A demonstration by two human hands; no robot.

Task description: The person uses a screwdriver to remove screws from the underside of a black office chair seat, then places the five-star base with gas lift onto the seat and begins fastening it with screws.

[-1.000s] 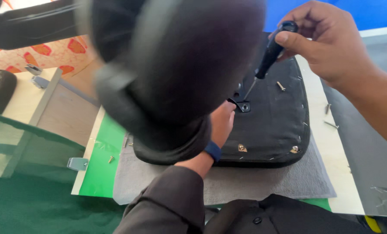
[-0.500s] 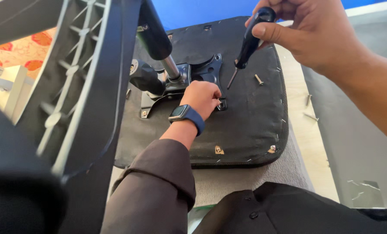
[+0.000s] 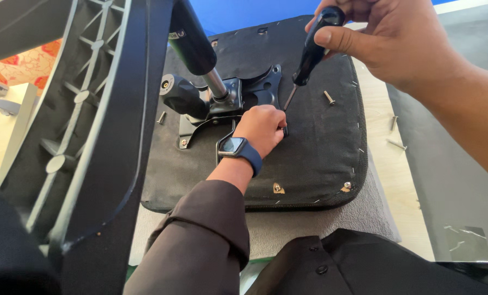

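A black seat cushion (image 3: 315, 158) lies upside down on a grey mat. A black metal mounting plate (image 3: 257, 90) with a gas cylinder (image 3: 192, 43) and a black knob (image 3: 181, 97) sits on it. My left hand (image 3: 263, 127), with a watch on the wrist, is curled over the plate's near right corner; what its fingers pinch is hidden. My right hand (image 3: 397, 43) grips a black-handled screwdriver (image 3: 312, 52), tip pointing down just above the plate near my left knuckles.
A black ribbed chair base leg (image 3: 107, 136) fills the left foreground. Loose screws lie on the cushion (image 3: 329, 97), left of the plate (image 3: 162, 117), and on the wooden table at right (image 3: 395, 134). The grey mat (image 3: 320, 224) extends toward me.
A rounded black chair part that blocked the view a second ago has swung away, and the base leg now stands at left. The screwdriver tip has lifted slightly off the plate.
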